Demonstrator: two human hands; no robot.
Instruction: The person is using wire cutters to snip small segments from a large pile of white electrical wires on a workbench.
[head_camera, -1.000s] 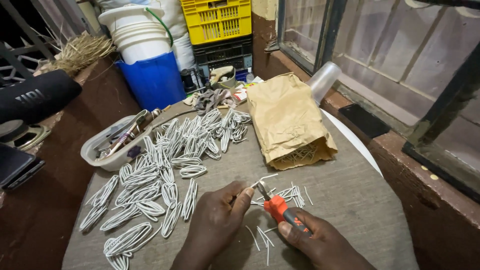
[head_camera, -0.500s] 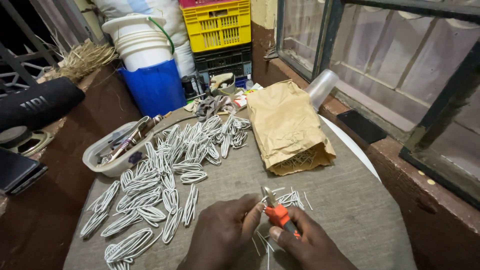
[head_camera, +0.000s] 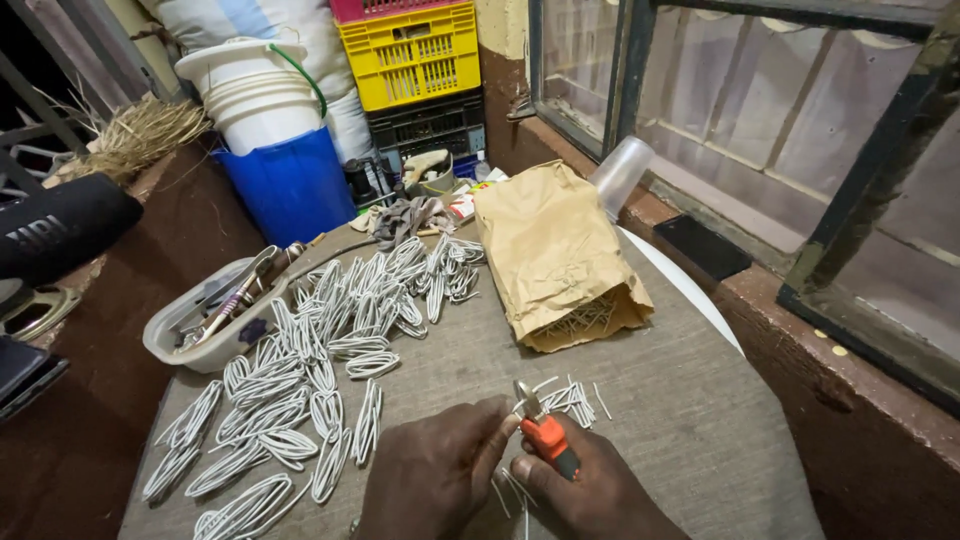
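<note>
I see my right hand (head_camera: 590, 495) gripping orange-handled pliers (head_camera: 545, 435) low on the grey mat (head_camera: 680, 400). My left hand (head_camera: 430, 475) pinches what looks like thin white wire at the pliers' tip, beside short cut wire pieces (head_camera: 572, 398).

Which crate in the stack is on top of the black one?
The yellow crate sits right on the black crate; a pink one is above it.

Both wrists cut off by the bottom edge. Cutter (head_camera: 545, 432) handles buried under the right hand (head_camera: 585, 495); jaw contents too small to tell. Paper bag (head_camera: 555, 255) contents mostly hidden.
</note>
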